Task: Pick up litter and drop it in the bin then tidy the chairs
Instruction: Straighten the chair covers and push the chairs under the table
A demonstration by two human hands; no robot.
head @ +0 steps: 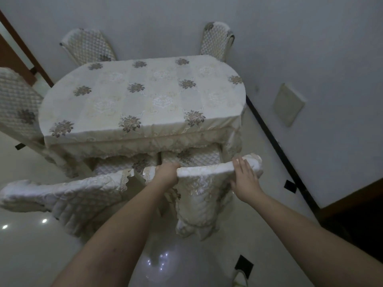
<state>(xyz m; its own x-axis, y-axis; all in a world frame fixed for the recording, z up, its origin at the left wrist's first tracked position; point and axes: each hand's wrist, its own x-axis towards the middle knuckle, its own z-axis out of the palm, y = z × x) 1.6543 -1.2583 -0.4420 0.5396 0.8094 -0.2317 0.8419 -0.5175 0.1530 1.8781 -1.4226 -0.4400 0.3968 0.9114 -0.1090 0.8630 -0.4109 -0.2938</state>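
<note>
Fingers of our left hand (166, 172) curl over the top edge of the near chair (209, 183), gripping its padded backrest toward the left end. Our right hand (245, 179) lies on the same edge toward the right end, fingers straight and a little spread, pressing flat on the quilted cover without wrapping round it.

We see this chair at the near side of the table (145, 96), its seat partly under the hanging tablecloth and its backrest facing us. Just to its left stands a second chair (68, 195), its backrest tilted away to the left and its seat also partly under the cloth; the two seats lie side by side with a narrow dark gap between them.

At the table's left end we see a third chair (18, 104), close against the cloth. Two more chairs (89, 46) stand at the far side by the wall, one on the left and one on the right. All wear the same cream quilted covers. We see a pale panel (289, 104) on the right-hand wall, above the dark skirting.
</note>
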